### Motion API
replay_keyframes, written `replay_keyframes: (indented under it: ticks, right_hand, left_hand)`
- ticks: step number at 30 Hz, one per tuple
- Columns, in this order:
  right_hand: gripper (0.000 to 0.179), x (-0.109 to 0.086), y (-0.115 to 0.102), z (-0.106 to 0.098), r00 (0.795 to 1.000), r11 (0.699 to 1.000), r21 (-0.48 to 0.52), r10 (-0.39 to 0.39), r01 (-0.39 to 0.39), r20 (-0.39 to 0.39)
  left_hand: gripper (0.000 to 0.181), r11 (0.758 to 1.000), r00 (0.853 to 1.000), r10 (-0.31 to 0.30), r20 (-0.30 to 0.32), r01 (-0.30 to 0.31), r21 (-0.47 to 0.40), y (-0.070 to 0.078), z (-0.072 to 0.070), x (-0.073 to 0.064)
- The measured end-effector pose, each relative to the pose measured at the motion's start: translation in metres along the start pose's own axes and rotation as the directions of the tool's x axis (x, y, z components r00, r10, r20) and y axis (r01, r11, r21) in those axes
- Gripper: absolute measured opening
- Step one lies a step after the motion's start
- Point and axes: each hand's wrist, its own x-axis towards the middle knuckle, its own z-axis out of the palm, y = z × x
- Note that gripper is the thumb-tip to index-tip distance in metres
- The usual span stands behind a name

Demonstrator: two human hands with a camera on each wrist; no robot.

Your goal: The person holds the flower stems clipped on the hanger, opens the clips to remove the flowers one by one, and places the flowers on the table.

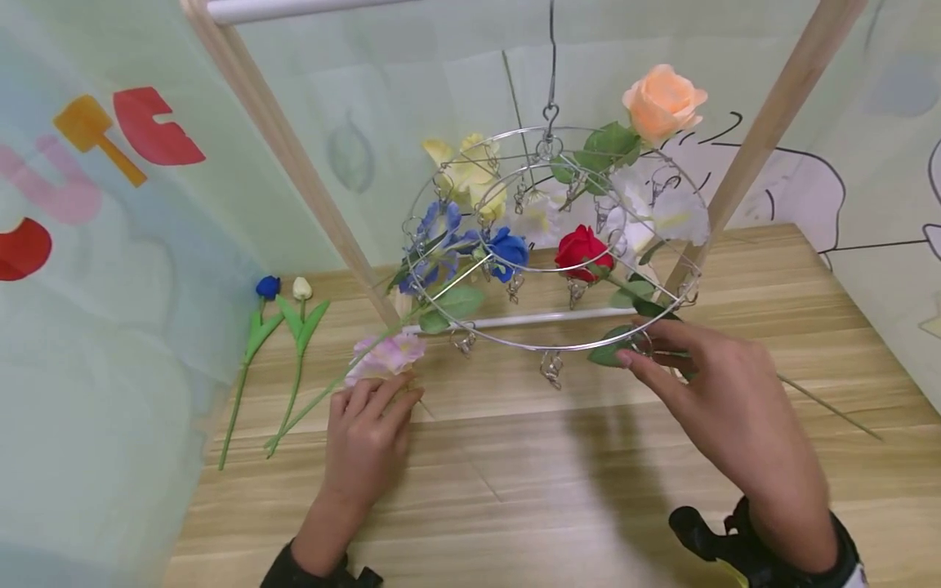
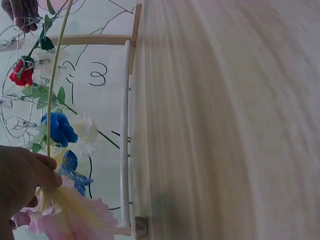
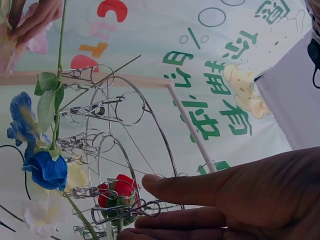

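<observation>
My left hand [image 1: 371, 429] pinches the stem of a pink flower [image 1: 385, 357] close below its bloom, low at the left. In the left wrist view, the flower's thin stem [image 2: 56, 75] extends up past the thumb. At the right rim of the round wire rack [image 1: 515, 345], my right hand [image 1: 724, 392] has its thumb and fingers apart around a wire clip [image 3: 150, 207], beside a leaf [image 1: 608, 353] of the red rose [image 1: 583, 249]. Whether a fingertip touches the clip is hard to tell. The rose's stem [image 1: 831, 404] runs out behind that hand.
Blue rose [image 1: 507, 251], blue iris [image 1: 434, 261], yellow flower [image 1: 463, 167], white flower [image 1: 680, 214] and peach rose [image 1: 664, 102] are on the rack. It hangs from a hook [image 1: 551, 65] inside a wooden frame [image 1: 294, 155]. Blue [image 1: 268, 287] and white tulips [image 1: 302, 288] lie left.
</observation>
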Motion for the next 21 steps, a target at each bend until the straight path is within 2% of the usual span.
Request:
replay_keyframes:
  ticks: [4, 10, 13, 15, 18, 21]
  right_hand:
    - [0.023, 0.0, 0.001, -0.003, 1.0, 1.0, -0.007, 0.011, -0.011, -0.01]
    - [0.03, -0.002, 0.004, -0.008, 0.999, 0.999, -0.017, 0.033, -0.034, -0.032]
    - [0.038, -0.003, 0.006, -0.01, 0.999, 0.999, -0.022, 0.046, -0.046, -0.029]
    - [0.04, -0.004, 0.007, -0.011, 0.998, 0.999, -0.022, 0.045, -0.046, -0.034]
    - [0.037, -0.006, 0.009, -0.012, 0.997, 0.999, -0.019, 0.038, -0.039, -0.062]
    - [0.029, -0.008, 0.01, -0.013, 0.994, 0.999, -0.026, 0.018, -0.021, -0.109]
  left_hand:
    - [0.023, 0.999, 0.998, -0.041, 0.037, 0.04, 0.022, -0.009, -0.001, -0.006]
    - [0.022, 0.998, 0.999, -0.046, 0.0, 0.046, 0.033, -0.027, 0.0, -0.014]
    - [0.021, 0.997, 0.997, -0.062, 0.035, 0.06, 0.037, -0.038, -0.001, -0.017]
    - [0.027, 0.996, 0.995, -0.076, 0.062, 0.074, 0.042, -0.045, -0.002, -0.017]
    - [0.028, 0.997, 0.994, -0.072, 0.083, 0.069, 0.034, -0.058, -0.002, -0.015]
    - [0.023, 0.999, 0.996, -0.036, 0.075, 0.036, 0.011, -0.07, -0.002, -0.01]
